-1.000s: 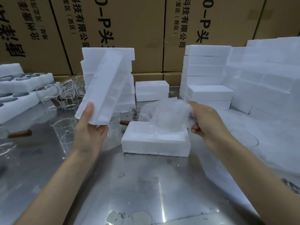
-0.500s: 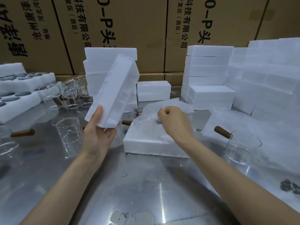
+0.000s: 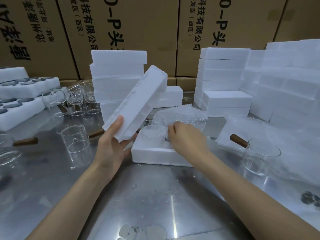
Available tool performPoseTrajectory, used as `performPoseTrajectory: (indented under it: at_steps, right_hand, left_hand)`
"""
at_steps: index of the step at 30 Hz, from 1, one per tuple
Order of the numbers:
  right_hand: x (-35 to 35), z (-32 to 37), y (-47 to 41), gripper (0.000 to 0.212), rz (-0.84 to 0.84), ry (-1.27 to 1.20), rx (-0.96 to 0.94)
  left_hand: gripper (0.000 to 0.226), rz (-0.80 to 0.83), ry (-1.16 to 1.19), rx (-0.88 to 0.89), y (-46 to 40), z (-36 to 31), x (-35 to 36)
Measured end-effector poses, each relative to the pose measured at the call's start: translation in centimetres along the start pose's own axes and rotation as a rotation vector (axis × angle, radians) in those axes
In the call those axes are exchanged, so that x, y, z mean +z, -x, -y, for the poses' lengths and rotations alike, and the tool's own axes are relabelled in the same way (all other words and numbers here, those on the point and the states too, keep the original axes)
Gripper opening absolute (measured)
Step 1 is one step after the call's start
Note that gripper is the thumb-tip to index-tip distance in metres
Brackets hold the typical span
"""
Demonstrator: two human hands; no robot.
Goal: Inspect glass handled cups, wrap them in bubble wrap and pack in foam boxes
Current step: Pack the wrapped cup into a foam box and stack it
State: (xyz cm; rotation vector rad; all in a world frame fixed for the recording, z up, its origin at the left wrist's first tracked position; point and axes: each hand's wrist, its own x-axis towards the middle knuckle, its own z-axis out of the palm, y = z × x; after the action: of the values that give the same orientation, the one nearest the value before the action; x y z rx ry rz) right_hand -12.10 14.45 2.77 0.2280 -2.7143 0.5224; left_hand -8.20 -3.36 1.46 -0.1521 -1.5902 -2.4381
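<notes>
My left hand point(image 3: 112, 148) grips a white foam lid point(image 3: 136, 104), tilted up to the right above the table. Below it lies the open foam box bottom point(image 3: 155, 155) on the steel table point(image 3: 138, 196). My right hand point(image 3: 185, 137) presses down with curled fingers on a bubble-wrapped cup point(image 3: 180, 118) inside that box. The cup itself is hidden by the wrap. An unwrapped glass cup with a wooden handle point(image 3: 258, 156) stands at the right, and another glass cup point(image 3: 75, 144) stands left of my left hand.
Stacks of foam boxes point(image 3: 117, 80) rise behind the work spot and fill the right side point(image 3: 223, 80). A cluster of glass cups point(image 3: 76, 101) and foam trays point(image 3: 20, 108) sit at the left. Bubble wrap sheets point(image 3: 280, 141) lie at the right. Cardboard cartons point(image 3: 138, 32) form the back wall.
My right hand has moved left and down, pushing the wrapped cup into the foam box. My left hand has swung the lid rightward, closer over the box.
</notes>
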Motion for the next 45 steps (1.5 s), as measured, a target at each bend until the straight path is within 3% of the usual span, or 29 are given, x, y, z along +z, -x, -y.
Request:
performPoseTrajectory:
  at_steps: [2, 6, 9, 12, 17, 21, 29, 32, 36, 42, 45]
  right_hand:
    - [-1.0, -0.6, 0.0, 0.034, -0.150, -0.154, 0.025]
    - [-4.0, -2.8, -0.4, 0.024, -0.324, -0.752, 0.137]
    - [-4.9, -4.1, -0.2, 0.032, -0.198, -1.076, 0.205]
    - [-4.6, -4.7, 0.5, 0.044, -0.024, -1.219, 0.221]
    - [-3.5, -4.5, 1.3, 0.036, 0.064, -1.154, 0.191]
    - [-2.9, -4.1, 1.5, 0.054, 0.084, -1.090, 0.233]
    - [-1.7, -3.5, 2.0, 0.059, 0.036, -1.016, 0.289]
    - [-1.7, -3.3, 2.5, 0.064, 0.026, -0.980, 0.298]
    - [-1.7, -3.1, 2.8, 0.048, -0.002, -0.973, 0.319]
    - [-1.9, -3.2, 3.2, 0.043, 0.009, -1.046, 0.359]
    - [-2.0, -3.4, 3.2, 0.043, 0.022, -1.061, 0.361]
  left_hand:
    - [0.045, 0.010, -0.024, 0.016, -0.2, -0.3, -0.3]
    - [0.092, 0.109, -0.138, 0.095, -0.6, -0.8, -0.4]
    - [0.087, 0.168, -0.262, 0.070, -1.0, -0.8, -0.1]
    - [0.088, 0.270, -0.349, -0.005, -1.5, -1.1, -0.1]
    - [0.085, 0.398, -0.499, -0.089, -3.1, -2.2, -0.5]
    - [0.090, 0.484, -0.599, -0.151, -3.5, -2.3, -0.7]
    - [0.095, 0.570, -0.644, -0.228, -4.1, -2.2, -1.2]
    - [0.086, 0.585, -0.676, -0.226, -4.4, -2.4, -1.3]
    - [0.081, 0.585, -0.668, -0.245, -4.7, -2.6, -1.3]
    - [0.086, 0.594, -0.649, -0.275, -4.5, -2.2, -1.6]
    - [0.088, 0.587, -0.756, -0.247, -3.8, -2.0, -1.6]
